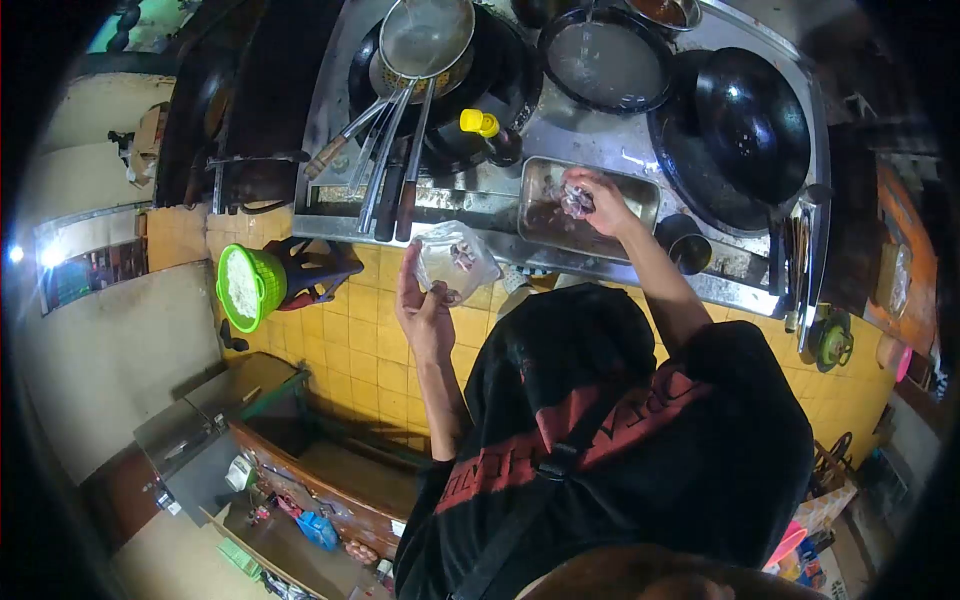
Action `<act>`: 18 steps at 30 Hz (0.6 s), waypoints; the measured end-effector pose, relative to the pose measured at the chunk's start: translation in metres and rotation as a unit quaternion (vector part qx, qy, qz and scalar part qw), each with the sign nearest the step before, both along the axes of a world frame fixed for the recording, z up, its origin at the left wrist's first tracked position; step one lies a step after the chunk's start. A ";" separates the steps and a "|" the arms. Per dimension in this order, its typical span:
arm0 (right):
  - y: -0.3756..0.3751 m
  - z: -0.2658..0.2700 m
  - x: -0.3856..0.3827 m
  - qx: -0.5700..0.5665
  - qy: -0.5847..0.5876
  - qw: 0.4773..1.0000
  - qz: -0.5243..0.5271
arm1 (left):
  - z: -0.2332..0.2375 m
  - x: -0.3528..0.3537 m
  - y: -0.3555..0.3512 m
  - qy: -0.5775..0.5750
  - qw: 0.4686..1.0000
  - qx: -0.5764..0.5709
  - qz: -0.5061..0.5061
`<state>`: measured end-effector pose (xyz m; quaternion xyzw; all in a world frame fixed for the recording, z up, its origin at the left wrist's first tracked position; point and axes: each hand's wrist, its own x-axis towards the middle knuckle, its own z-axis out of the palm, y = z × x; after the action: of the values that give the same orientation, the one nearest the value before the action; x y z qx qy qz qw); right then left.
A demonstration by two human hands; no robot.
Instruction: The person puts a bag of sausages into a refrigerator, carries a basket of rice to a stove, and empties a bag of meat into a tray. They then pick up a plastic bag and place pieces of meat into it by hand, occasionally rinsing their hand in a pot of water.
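My left hand (428, 312) grips a clear plastic bag (455, 270) in front of the stove's edge, thumb against its side. A few pinkish-grey pieces that look like raw meat show inside the bag. Over a rectangular metal tray (645, 212), my right hand (603, 205) is closed around a clump of similar pieces (577, 200). Brownish residue covers the tray's bottom. Behind the tray stands a dark bottle (504, 148) with a yellow cap (478, 122).
Strainers (428, 40) with long handles lie across a wok at the left of the metal stove. A pan of cloudy water (610, 62) stands behind, and black woks (752, 125) at right. A green basket (250, 288) holding something white stands at left above yellow floor tiles (370, 330).
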<state>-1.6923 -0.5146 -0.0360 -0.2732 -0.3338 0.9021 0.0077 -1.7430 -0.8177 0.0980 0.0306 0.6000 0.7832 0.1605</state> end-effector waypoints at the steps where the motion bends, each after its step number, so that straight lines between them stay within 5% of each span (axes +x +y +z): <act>1: 0.002 0.004 0.000 0.001 0.001 1.000 0.001 | 0.002 0.001 0.000 0.001 1.000 0.001 0.001; 8: 0.010 0.019 -0.008 -0.109 -0.028 0.994 0.005 | 0.009 0.007 0.001 -0.020 1.000 -0.011 0.015; 11: 0.020 0.023 -0.021 -0.306 0.035 0.950 -0.039 | 0.008 0.010 -0.001 -0.021 0.999 -0.008 0.023; 18: 0.113 0.078 -0.124 -0.306 0.208 0.913 -0.173 | 0.006 0.014 -0.009 -0.027 0.998 -0.026 0.046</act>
<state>-1.8159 -0.4015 0.0419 -0.1215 0.0199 0.9812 0.1486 -1.7287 -0.8263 0.1035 -0.0222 0.6163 0.7745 0.1409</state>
